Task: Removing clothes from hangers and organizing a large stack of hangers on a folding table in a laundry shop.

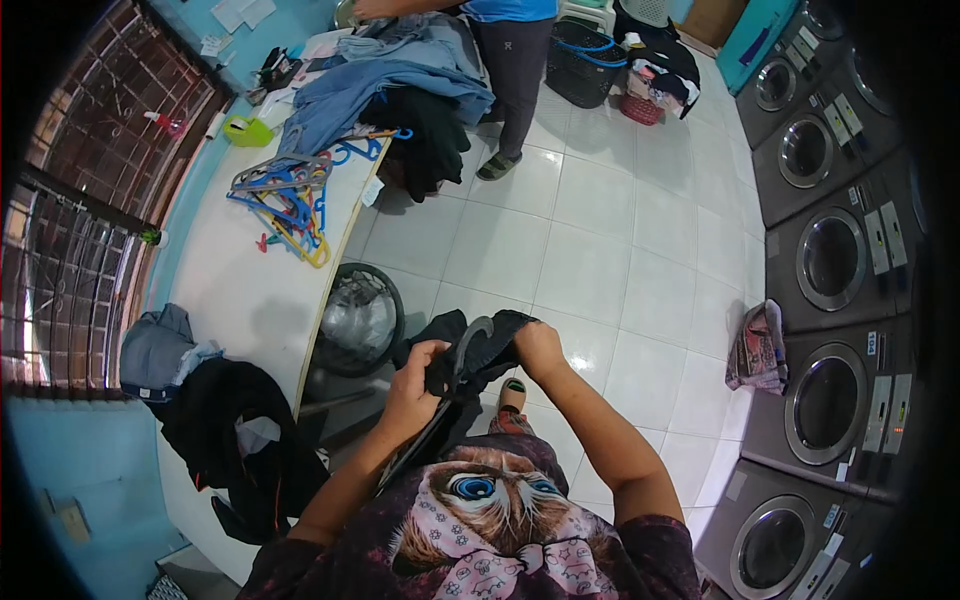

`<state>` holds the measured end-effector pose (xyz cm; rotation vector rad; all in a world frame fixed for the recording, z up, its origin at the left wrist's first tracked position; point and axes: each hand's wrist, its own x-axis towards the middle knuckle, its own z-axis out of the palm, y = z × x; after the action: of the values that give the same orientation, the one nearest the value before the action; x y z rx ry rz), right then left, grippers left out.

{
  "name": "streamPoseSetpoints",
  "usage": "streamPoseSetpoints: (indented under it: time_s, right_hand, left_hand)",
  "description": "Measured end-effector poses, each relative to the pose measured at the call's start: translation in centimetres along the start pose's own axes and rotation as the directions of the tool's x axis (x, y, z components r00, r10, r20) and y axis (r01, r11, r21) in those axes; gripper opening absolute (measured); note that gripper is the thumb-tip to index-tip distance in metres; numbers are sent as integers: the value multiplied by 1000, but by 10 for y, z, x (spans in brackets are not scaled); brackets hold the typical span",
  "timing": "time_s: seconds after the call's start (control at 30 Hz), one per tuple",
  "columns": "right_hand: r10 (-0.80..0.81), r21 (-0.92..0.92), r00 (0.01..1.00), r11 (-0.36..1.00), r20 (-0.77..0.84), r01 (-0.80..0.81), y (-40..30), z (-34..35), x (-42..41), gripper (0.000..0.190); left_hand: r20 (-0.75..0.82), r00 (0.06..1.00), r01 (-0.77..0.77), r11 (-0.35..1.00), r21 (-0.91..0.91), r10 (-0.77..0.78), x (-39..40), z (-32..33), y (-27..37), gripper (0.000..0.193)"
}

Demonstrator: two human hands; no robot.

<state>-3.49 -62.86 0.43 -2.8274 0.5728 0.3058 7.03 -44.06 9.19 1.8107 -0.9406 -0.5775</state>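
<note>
In front of my body hangs a dark garment (491, 360), bunched between my two hands. My left hand (416, 386) pinches its left side, close to a grey plastic hanger (474, 334) whose hook curves up in the middle. Part of the hanger's body slants down beside my left forearm; the cloth hides the rest. My right hand (538, 349) is closed on the garment's upper right edge. On the white table (225, 300) to my left lie a pile of blue, yellow and grey hangers (289, 199) and a heap of dark clothes (232, 442).
Under the table edge stands a round bin (360, 319) with a plastic liner. Another person (514, 82) stands beyond, next to stacked jeans (382, 90). Front-loading machines (829, 405) line the right wall, with a bag (757, 349) before them. Laundry baskets (585, 67) stand on the tiled floor.
</note>
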Motion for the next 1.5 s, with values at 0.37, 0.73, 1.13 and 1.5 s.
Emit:
streamPoseSetpoints:
  time_s: [0.37, 0.73, 1.13, 1.5]
  right_hand:
    - [-286, -135, 943, 955, -170, 265, 18, -10, -5, 19]
    - [-707, -312, 599, 705, -375, 637, 38, -91, -27, 9]
    - [-814, -446, 393, 568, -428, 692, -9, -118, -29, 11]
    - [-866, -570, 311, 493, -390, 657, -9, -149, -18, 10]
  left_hand:
    - [61, 998, -21, 991, 129, 14, -4, -7, -12, 42]
    - [718, 696, 320, 882, -345, 28, 28, -62, 14, 74]
    - [449, 863, -257, 966, -8, 233, 123, 54, -13, 32]
    - [191, 975, -188, 875, 446, 112, 140, 57, -64, 34]
